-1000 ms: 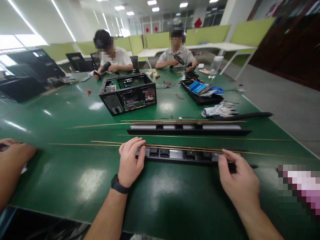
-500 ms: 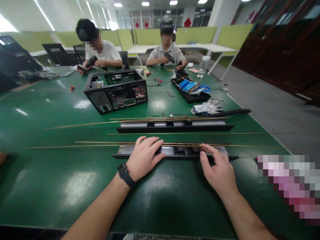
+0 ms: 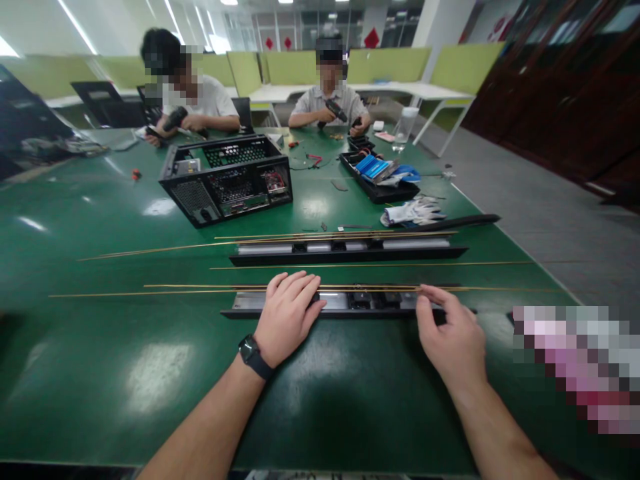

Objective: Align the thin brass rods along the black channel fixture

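Note:
A dark metal rail with a silvery inner channel point(image 3: 340, 300) lies before me, with small black blocks point(image 3: 390, 299) inside it. Thin brass-coloured rods point(image 3: 185, 289) run along its far edge and stick out on both sides. My left hand point(image 3: 290, 310) rests flat across the rail and rods, left of the middle, fingers stretched out; it covers what is under it. My right hand point(image 3: 453, 330) is at the rail's right part. Its index fingertip touches the rods and its thumb is a little below, with a gap between them.
A second rail point(image 3: 350, 255) with rods over it lies parallel behind, and a single rod point(image 3: 370, 266) lies between. Further back are an open computer case point(image 3: 230, 180), a black tray point(image 3: 385, 193) and gloves point(image 3: 413, 211). Two people hold power drills across the green table point(image 3: 310, 387).
My right hand has slid to the right along the rods. My left hand stays on the rail, and the view has shifted slightly.

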Tool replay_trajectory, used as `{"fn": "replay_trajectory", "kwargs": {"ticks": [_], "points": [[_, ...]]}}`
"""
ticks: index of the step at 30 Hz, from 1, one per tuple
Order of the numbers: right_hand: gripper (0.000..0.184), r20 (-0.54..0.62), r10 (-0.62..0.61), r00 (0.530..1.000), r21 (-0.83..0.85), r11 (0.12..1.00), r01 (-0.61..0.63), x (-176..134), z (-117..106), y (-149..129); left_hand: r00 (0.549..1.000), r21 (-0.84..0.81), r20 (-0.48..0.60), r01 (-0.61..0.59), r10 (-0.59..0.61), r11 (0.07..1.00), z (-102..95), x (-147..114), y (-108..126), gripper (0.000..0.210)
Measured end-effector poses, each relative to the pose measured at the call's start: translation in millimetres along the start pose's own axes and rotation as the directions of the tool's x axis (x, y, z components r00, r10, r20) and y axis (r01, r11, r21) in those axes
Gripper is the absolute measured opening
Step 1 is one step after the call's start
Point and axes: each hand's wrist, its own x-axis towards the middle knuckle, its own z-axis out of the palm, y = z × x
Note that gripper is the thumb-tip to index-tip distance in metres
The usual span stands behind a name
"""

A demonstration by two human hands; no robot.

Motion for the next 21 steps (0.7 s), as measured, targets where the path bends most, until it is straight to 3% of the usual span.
{"fn": "replay_trajectory", "kwargs": {"ticks": [8,15,21], "points": [[0.038,0.078,-0.071,0.994,0.058,0.996,0.066,-0.7,-1.4,-1.7,1.000,-0.007,-0.014,0.013,-0.013,1.000,2.0,-2.1,0.6,0.036],[0.044,0.004,0.203,0.979,-0.068,0.977,-0.203,4.4,-6.3,-2.1,0.999,-0.011,-0.027,0.043,-0.043,0.999,1.5,-2.5,1.8,0.035],[0.037,-0.019,0.163,0.986,-0.033,0.986,-0.163,5.2,-5.6,1.9,0.998,-0.029,-0.004,0.064,-0.064,0.998,0.7,-2.1,2.4,0.036]]}}
